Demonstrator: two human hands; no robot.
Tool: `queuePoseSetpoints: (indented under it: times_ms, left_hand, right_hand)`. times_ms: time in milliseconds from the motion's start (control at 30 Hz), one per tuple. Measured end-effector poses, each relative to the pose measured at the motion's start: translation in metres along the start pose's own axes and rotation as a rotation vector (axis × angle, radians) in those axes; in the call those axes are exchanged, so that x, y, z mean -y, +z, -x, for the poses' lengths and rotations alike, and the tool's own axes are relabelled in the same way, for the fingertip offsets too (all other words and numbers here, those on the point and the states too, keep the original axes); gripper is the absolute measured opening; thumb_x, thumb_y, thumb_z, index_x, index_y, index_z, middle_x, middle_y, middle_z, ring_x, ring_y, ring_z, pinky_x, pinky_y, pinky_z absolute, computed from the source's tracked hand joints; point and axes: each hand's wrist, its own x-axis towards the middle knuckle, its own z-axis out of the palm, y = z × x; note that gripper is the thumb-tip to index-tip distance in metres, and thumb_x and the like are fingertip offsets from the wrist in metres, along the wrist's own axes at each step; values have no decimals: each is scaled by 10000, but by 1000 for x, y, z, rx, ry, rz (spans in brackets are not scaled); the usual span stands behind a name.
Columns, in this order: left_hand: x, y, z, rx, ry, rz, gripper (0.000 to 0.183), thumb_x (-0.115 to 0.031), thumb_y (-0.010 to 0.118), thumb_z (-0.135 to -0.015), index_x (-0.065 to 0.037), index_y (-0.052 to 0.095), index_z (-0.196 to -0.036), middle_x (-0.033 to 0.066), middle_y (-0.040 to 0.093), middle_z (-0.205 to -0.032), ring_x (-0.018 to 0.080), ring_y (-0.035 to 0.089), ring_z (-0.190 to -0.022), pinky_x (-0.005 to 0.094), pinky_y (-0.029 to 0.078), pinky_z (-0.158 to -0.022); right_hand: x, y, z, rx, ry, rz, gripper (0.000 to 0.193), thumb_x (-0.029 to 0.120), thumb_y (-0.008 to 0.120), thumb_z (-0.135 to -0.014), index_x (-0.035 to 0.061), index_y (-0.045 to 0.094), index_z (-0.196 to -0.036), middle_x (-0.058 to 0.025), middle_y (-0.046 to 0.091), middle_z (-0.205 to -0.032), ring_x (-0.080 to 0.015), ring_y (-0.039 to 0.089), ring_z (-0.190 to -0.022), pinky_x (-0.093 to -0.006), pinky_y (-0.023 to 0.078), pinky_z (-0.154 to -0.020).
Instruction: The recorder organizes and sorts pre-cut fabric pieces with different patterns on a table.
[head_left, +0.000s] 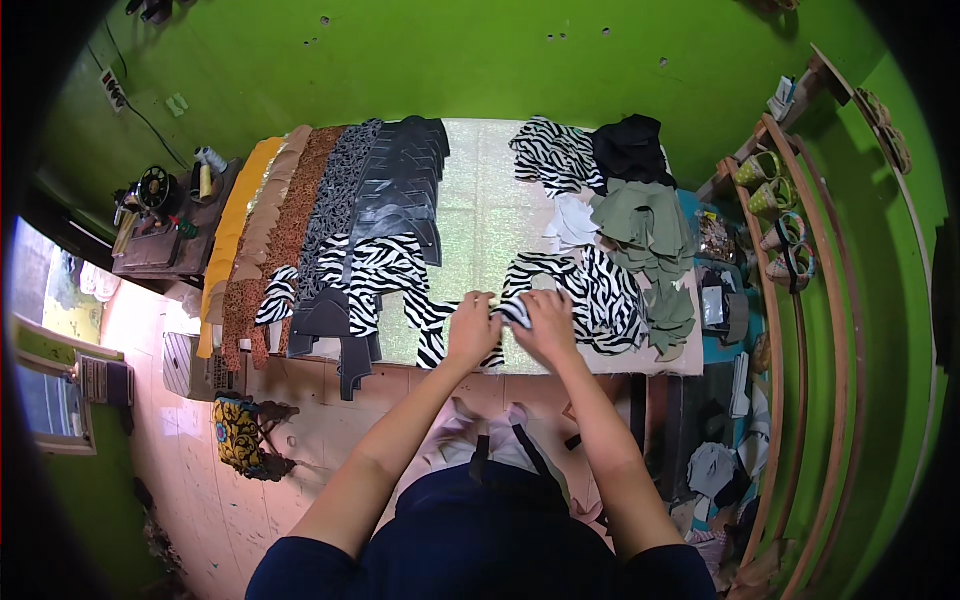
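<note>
Both my hands meet over the near edge of the table (pixel 470 200). Between them is a small zebra-print fabric piece (pixel 513 309), with the bent fingers of my right hand (pixel 548 325) closed on it. My left hand (pixel 472 328) pinches at its left side, partly hiding the fabric there. Under my left wrist lies another zebra-print cut piece (pixel 430 348), reaching down to the table edge. More zebra-print pieces (pixel 612 305) are heaped beside my right hand. To the left, further zebra-print pieces (pixel 385 265) overlap a row of dark grey cut pieces (pixel 405 180).
Rows of yellow (pixel 238 220), tan and brown-patterned pieces cover the table's left end. Olive pieces (pixel 645 225) and black fabric (pixel 632 150) lie at right. A sewing machine (pixel 158 188) stands far left. A wooden rack (pixel 800 330) with sandals lines the right wall. A patterned stool (pixel 240 437) stands below.
</note>
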Motion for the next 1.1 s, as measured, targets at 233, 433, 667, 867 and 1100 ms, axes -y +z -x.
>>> queuePoseSetpoints:
  times_ms: [233, 433, 667, 867, 1100]
  left_hand:
    - [56, -34, 28, -152, -183, -183, 303, -148, 575, -744, -6, 526, -1007, 182, 522, -951, 337, 538, -845, 408, 441, -733]
    - [64, -40, 39, -82, -399, -145, 365, -174, 582, -758, 9, 481, -1057, 210, 512, -960, 359, 544, -839, 416, 451, -725]
    - [67, -35, 32, -144, -486, 94, 411, -219, 626, -747, 43, 492, -1034, 242, 550, -939, 351, 561, -821, 399, 450, -730]
    - [74, -32, 26, 7, -462, 134, 315, -243, 611, -761, 44, 580, -887, 236, 587, -758, 366, 582, -705, 397, 456, -653]
    - [94, -55, 33, -88, -398, 404, 223, -177, 614, -800, -2, 581, -935, 113, 613, -758, 153, 541, -667, 281, 429, -630]
  right_hand:
    - [51, 41, -30, 68, -196, -68, 410, 296, 708, -655, 119, 579, -1001, -19, 540, -988, -208, 468, -1009, -488, 255, -997]
    - [56, 61, -33, 121, -166, -79, 327, 287, 705, -655, 131, 607, -925, -1, 540, -1034, -221, 460, -1015, -453, 285, -958]
    - [49, 64, -26, 125, -125, -212, 254, 286, 689, -689, 126, 643, -880, -25, 518, -1134, -261, 414, -1101, -399, 308, -930]
    - [48, 64, -25, 137, -127, -207, 293, 237, 671, -715, 139, 593, -980, -67, 485, -1191, -283, 409, -1130, -418, 302, -954]
    - [47, 48, -57, 486, 205, -547, 631, 111, 675, -706, 85, 365, -1255, -229, 508, -1168, -331, 531, -1023, -366, 417, -868]
